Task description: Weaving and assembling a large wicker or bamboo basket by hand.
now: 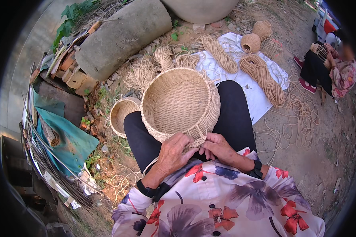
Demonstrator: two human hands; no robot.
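A large round woven basket (177, 104) of tan cord rests on my lap, tilted so its open mouth faces me. Both hands work at its near rim. My left hand (175, 152) has its fingers bent and closed on the rim, left of a loop of cord. Just to the right, my right hand (217, 148) pinches at the same stretch of rim, thumb and forefinger together. Whatever strand lies between the fingertips is too small to make out. A cord trails down beside my left wrist.
A smaller woven basket (122, 112) stands left of my knee. Cord hanks (261, 77) lie on a white cloth (247, 93), near small round baskets (250, 42). Loose cord (300, 114) tangles on the right. A concrete cylinder (124, 37) and teal sheet (63, 134) lie left. Another person (336, 71) sits far right.
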